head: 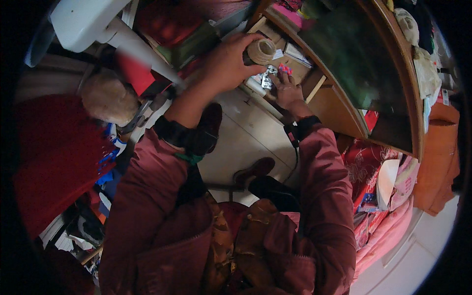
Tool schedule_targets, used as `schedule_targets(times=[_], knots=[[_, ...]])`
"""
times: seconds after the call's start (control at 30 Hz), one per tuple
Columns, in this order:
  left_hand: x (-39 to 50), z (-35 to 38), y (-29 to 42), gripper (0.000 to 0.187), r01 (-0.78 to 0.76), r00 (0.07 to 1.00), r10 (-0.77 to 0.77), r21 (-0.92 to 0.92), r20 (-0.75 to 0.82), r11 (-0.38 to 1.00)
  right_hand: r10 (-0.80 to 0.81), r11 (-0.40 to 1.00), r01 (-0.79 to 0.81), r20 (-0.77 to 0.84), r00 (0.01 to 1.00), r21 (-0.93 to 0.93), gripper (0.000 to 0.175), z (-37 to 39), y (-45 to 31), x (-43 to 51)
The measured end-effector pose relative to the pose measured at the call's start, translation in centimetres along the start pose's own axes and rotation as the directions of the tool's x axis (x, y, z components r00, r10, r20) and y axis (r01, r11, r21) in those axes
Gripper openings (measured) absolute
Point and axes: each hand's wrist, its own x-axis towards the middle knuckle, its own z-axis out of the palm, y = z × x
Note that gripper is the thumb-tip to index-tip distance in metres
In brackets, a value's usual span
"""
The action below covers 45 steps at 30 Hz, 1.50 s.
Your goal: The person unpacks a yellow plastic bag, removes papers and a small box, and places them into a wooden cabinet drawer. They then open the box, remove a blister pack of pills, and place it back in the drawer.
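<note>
My left hand (pixel 230 61) grips a small beige roll (pixel 261 51), probably of twine or tape, between thumb and fingers. It holds the roll above an open wooden drawer (pixel 312 88). My right hand (pixel 288 94) reaches into that drawer with its fingers apart and pointing down at the contents. A shiny silvery packet (pixel 268 78) lies by its index finger and thumb. Just beyond its fingertips is a small pink and red packet (pixel 284 68). White papers or flat boxes (pixel 298 55) rest farther back in the drawer. The undersides of the right fingers are hidden.
A wooden cabinet with a dark glass panel (pixel 354 55) rises behind the drawer. Pink and red fabrics (pixel 383 236) are piled at right. A white sewing-machine-like body (pixel 86 22) stands upper left, near a red cloth (pixel 55 158). Light floor tiles (pixel 247 129) lie below.
</note>
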Motion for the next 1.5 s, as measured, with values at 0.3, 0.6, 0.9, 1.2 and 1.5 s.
schedule_targets(times=[0.3,0.6,0.9,1.2,1.5], knots=[[0.3,0.2,-0.2,0.066,-0.001,1.0,0.001,-0.023,0.002,1.0,-0.008,0.976,0.103,-0.441,0.898,0.192,0.041,1.7,0.7,3.8],[0.5,0.6,0.5,0.068,0.012,0.999,-0.011,-0.055,0.03,0.998,0.404,-0.365,0.187,-0.026,0.915,0.912,0.008,0.7,6.1,0.9],[0.2,1.0,1.4,0.068,0.011,0.998,-0.007,-0.061,0.067,0.998,0.272,-0.548,0.213,-0.069,0.96,0.809,0.027,-3.5,4.6,-4.4],[0.0,1.3,1.2,0.07,0.005,0.99,0.007,-0.086,0.141,0.996,0.098,-0.523,0.199,-0.174,0.98,0.829,0.031,-6.4,3.1,-6.5],[-0.4,1.3,-0.3,0.075,0.067,0.982,-0.045,-0.114,0.181,0.991,-0.103,-0.359,0.077,-0.121,0.987,0.93,0.028,-7.6,2.2,-3.2]])
